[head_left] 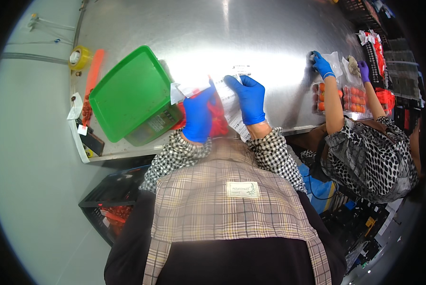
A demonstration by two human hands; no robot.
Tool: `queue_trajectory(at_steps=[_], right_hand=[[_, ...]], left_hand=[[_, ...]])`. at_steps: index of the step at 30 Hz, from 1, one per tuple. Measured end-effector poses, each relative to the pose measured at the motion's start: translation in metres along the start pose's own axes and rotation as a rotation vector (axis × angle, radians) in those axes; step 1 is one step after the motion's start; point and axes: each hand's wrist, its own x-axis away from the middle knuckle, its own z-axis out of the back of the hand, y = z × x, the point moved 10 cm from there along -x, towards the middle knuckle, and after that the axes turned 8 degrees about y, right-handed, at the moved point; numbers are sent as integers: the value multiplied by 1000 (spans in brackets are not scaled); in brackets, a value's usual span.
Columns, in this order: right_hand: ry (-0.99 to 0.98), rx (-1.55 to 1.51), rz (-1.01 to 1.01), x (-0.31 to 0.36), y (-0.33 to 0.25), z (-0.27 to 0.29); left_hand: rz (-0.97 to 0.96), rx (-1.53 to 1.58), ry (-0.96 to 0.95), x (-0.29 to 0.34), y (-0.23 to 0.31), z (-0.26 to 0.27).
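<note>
Right of the green lid (132,95), a strip of white labels (227,99) hangs between the hands. The right hand (252,99), farther from the lid, pinches it; the left hand (197,118), nearer the lid, is blurred, its grip unclear.

The left hand (197,116) and right hand (251,99) wear close-fitting, bright-blue gloves (253,108). A beige plaid cloth apron (198,213) carries one cream rectangular label (243,189) with dark printing. From this label, black-and-white checked sleeves (278,154) are at ten and half past one o'clock, and plain black clothing (232,266) at six o'clock
</note>
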Motion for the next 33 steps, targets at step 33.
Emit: queue_trajectory(at_steps=[33], right_hand=[[-415, 164, -170, 13, -30, 20]], left_hand=[[-24, 55, -16, -19, -10, 9]])
